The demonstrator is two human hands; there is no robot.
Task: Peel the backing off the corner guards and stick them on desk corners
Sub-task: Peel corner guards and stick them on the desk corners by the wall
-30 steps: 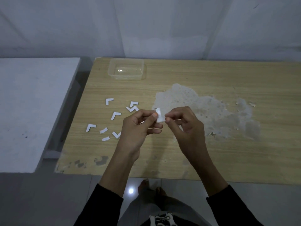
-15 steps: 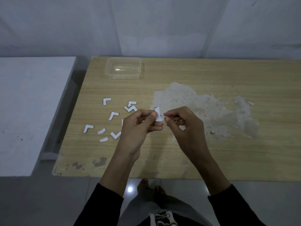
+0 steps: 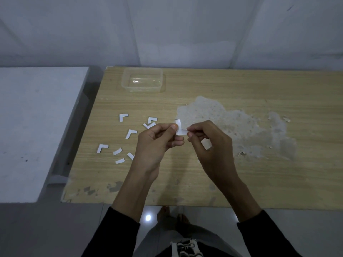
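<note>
Wooden desk (image 3: 241, 86) | corner guard (image 3: 179, 130) white, L-shaped | left hand (image 3: 154, 143), right hand (image 3: 210, 145): grips pinching guard

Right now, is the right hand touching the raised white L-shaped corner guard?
Touching. Head view: the right hand pinches the lower arm of the raised white L-shaped corner guard, no gap visible.

White L-shaped corner guard (image 3: 179, 129) held over wooden desk (image 3: 222, 86); spare guards (image 3: 130, 133) scattered flat, left.

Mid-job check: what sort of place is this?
Probably a plain indoor room used as a makeshift workspace: a worn wooden desk stands against a bare white wall, with a glossy floor below.
</note>
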